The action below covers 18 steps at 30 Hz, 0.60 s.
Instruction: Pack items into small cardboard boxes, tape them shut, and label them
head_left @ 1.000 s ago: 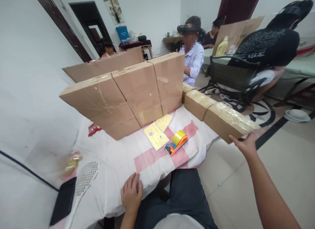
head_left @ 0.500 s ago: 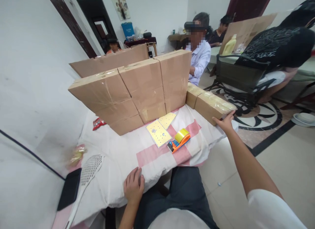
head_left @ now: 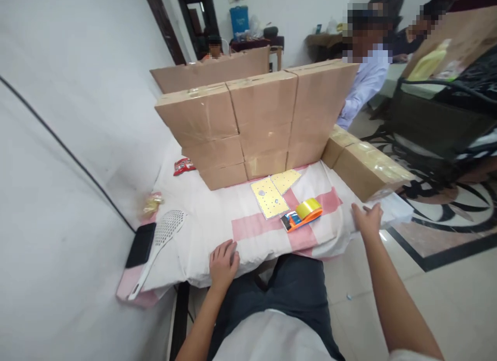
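The low cardboard box row (head_left: 355,176) lies just ahead of the right hand (head_left: 367,222), the nearer of the two; its long axis runs away from that hand, forward and leftward. Contact between hand and row cannot be confirmed. The right thumb and fingers stand apart; whether they grip a small item cannot be told. The left hand (head_left: 224,261) rests on the table (head_left: 212,213) edge, fingers loosely extended, grasping nothing. Count: two boxes visible in the row; between and ahead of the hands, one tape dispenser (head_left: 306,214) and two yellow sheets (head_left: 268,205).
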Motion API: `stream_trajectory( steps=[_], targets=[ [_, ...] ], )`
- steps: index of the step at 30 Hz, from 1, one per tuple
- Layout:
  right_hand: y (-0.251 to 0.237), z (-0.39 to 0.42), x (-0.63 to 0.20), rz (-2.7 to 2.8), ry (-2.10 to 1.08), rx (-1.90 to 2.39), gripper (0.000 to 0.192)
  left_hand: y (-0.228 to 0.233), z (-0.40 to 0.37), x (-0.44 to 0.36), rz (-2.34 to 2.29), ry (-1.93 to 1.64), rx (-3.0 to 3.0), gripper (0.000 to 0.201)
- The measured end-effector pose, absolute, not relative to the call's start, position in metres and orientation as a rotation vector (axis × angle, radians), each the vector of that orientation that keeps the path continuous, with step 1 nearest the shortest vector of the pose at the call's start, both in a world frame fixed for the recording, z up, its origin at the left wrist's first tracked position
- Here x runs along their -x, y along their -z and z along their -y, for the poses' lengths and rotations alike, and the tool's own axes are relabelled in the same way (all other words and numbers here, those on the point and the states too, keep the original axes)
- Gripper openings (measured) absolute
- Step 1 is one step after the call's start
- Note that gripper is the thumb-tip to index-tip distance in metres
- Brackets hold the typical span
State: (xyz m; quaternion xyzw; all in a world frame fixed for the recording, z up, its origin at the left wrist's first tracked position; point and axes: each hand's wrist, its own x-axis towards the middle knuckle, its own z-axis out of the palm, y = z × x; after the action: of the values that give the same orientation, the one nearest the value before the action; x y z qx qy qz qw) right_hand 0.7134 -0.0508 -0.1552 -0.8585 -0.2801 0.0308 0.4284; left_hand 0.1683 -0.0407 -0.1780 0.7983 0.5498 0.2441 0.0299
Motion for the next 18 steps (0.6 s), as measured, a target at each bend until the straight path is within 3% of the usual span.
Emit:
stream_trajectory(
  steps=[7,14,18],
  targets=[
    [0.193,0.073,-0.571,1.011,0.157,2.186,0.075,0.159,0.015,-0.151,-1.547,-0.899,-2.045,0.034],
    [0.199,0.069,-0.560,1.044,0.293,2.135,0.065,0.159,-0.017,-0.129,-1.524,-1.025,-1.715,0.026],
    [0.193,0.068,-0.559,1.059,0.304,2.167,0.066,0.158,-0.016,-0.130,-1.555,-0.879,-1.800,0.020]
  ],
)
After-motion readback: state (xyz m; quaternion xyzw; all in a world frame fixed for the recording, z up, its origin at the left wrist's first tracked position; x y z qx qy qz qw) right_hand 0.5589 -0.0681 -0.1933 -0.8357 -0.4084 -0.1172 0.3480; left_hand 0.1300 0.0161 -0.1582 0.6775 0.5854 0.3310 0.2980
